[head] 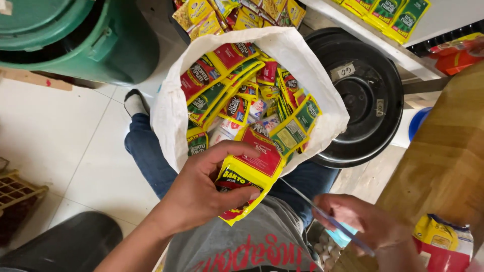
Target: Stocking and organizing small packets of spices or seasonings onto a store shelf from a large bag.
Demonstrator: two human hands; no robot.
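Observation:
My left hand point(201, 189) grips a stack of yellow-and-red sachets point(249, 174) just below the mouth of a white woven sack point(171, 108). The sack rests against my lap and is filled with several more sachets point(237, 95), red, green and yellow. My right hand point(368, 224) is lower right, fingers closed around a thin bluish strip point(327, 219) that runs up toward the held sachets. My jeans and grey shirt show beneath both hands.
A green plastic bin point(85, 40) stands upper left. A black round lid point(368, 95) lies right of the sack. A wooden surface point(443, 151) is at right, with a yellow-and-red packet point(441, 242) below it. Sachet strips point(388, 15) hang along a shelf. White floor tiles at left.

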